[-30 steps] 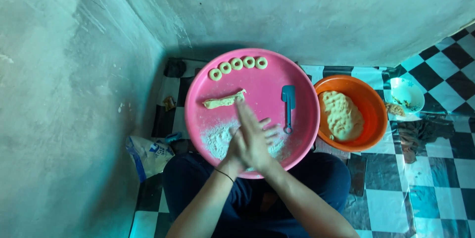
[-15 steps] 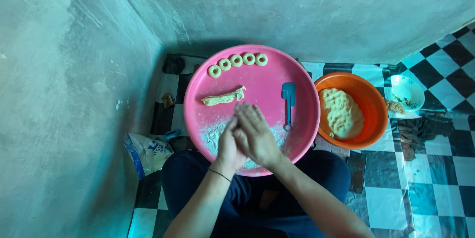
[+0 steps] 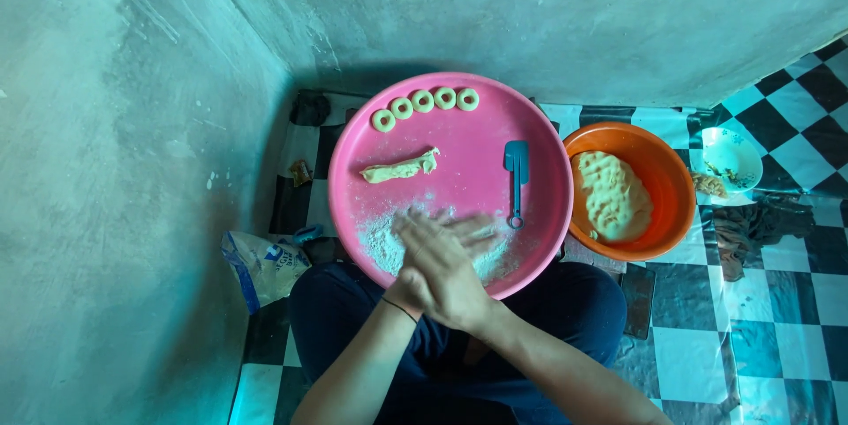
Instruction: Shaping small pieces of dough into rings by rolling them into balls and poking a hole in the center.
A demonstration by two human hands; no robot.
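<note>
On the tray [image 3: 539,125]: five rings [image 3: 424,105] along the far edge, dough strip [image 3: 400,168] nearer, scraper [image 3: 516,179] to the right, flour [image 3: 389,239] at the near edge, under the pressed hands [image 3: 442,261]. Right of the tray, bowl [image 3: 658,160] with dough [image 3: 611,197]. Bag [image 3: 263,263] to the left.

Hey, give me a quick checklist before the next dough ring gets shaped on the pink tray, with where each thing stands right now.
1. Hands free: not ok. The right hand lies over the left hand, palms pressed together above the flour; whether dough is between them cannot be told.
2. Flour pile on the pink tray: ok, spread at the near edge.
3. Dough strip ready: ok, lying alone mid-tray.
4. Finished rings: ok, five in a row along the far edge, space beside them.
5. Blue scraper: ok, flat on the tray, right of the strip.
6. Dough supply in the orange bowl: ok, a lump remains.
</note>
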